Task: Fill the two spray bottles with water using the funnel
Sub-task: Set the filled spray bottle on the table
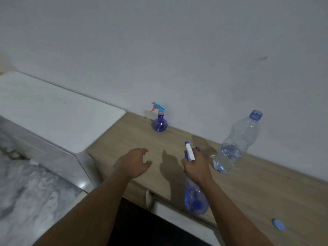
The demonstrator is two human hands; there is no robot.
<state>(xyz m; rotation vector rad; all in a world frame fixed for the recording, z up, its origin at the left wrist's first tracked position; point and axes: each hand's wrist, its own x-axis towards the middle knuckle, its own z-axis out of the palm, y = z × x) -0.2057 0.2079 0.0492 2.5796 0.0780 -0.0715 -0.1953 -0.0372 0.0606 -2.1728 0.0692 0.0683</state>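
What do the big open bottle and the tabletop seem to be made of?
The water bottle looks like thin clear plastic: see-through, ribbed, blue-tinted neck. The tabletop looks like matte pale wood or wood-look laminate, going by its faint grain; which one I cannot tell.

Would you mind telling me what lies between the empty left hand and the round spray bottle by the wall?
Only bare wooden tabletop separates the left hand from the round spray bottle.

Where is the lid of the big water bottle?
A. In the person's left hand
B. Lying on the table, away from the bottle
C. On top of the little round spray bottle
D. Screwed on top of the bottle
B: the big water bottle has an open neck, and its blue lid lies flat on the wooden table, nearer the camera than the bottle, with bare table between them.
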